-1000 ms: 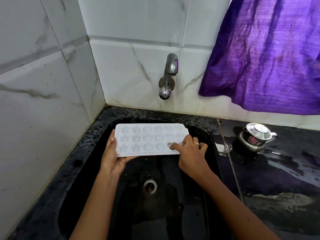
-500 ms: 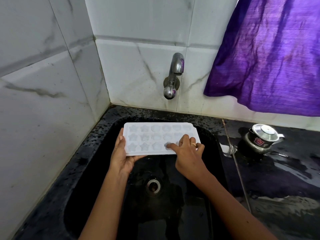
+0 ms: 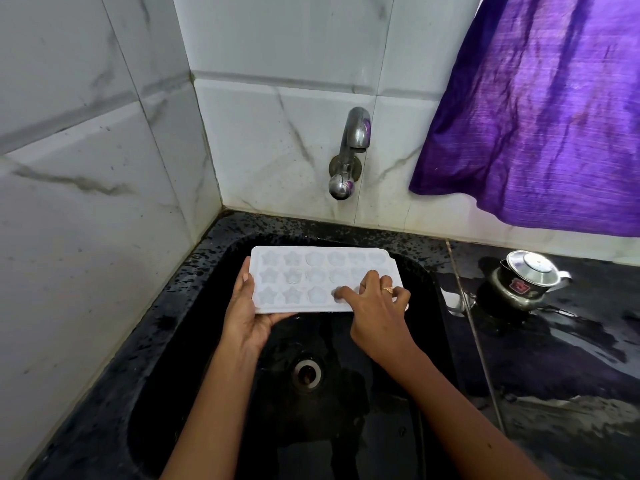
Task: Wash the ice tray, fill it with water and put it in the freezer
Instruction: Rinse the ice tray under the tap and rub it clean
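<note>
The tray (image 3: 311, 271) is being held flat over the black sink (image 3: 194, 341), below the tap (image 3: 349, 150). The left hand (image 3: 247, 313) is gripping its left end, thumb along the edge. The right hand (image 3: 377, 310) is lying on its right end, one fingertip (image 3: 341, 292) poking into a front cup; I cannot tell if it is gripping

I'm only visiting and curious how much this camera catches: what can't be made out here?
Head view:
- Right end of the ice tray: covered by the right hand.
- Fingers of the left hand: under the tray.
- Red label on the metal pot: too small to read.
- Purple cloth: cut off by top and right edges.
- Water in the tray's pockets: too pale to tell.
</note>
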The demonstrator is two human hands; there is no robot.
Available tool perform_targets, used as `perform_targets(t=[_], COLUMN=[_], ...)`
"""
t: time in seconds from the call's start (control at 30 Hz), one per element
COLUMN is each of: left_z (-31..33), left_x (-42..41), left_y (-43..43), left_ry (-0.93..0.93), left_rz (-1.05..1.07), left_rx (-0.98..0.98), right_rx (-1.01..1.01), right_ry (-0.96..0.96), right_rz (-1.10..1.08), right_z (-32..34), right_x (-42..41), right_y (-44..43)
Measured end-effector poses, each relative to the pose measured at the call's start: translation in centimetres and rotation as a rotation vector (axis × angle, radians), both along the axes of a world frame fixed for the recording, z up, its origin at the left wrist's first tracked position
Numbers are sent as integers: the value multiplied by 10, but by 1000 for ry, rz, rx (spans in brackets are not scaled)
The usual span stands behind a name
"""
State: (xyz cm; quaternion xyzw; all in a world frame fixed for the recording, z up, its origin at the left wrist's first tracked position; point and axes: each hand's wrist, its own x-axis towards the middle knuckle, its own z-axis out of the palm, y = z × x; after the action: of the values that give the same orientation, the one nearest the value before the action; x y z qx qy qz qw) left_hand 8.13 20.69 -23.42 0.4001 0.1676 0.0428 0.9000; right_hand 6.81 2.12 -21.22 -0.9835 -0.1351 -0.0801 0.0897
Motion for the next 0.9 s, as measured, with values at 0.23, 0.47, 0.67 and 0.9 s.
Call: perform_targets(t=[0.23, 0.47, 0.67, 0.9], left_z=[-1, -1, -2, -3], left_x=[0, 0, -1, 0], left_y=[3, 2, 2, 1], left_ry=[30, 65, 32, 49], left_rz=[4, 21, 13, 2], left_rx=[20, -33, -27, -23], right_rx=[4, 58, 106, 85], right_ry=[7, -14, 16, 115], right_rz=[23, -11, 86, 97], right_z=[-3, 4, 5, 2], right_x=[-1, 1, -2, 2], right_y=[0, 1, 17, 24])
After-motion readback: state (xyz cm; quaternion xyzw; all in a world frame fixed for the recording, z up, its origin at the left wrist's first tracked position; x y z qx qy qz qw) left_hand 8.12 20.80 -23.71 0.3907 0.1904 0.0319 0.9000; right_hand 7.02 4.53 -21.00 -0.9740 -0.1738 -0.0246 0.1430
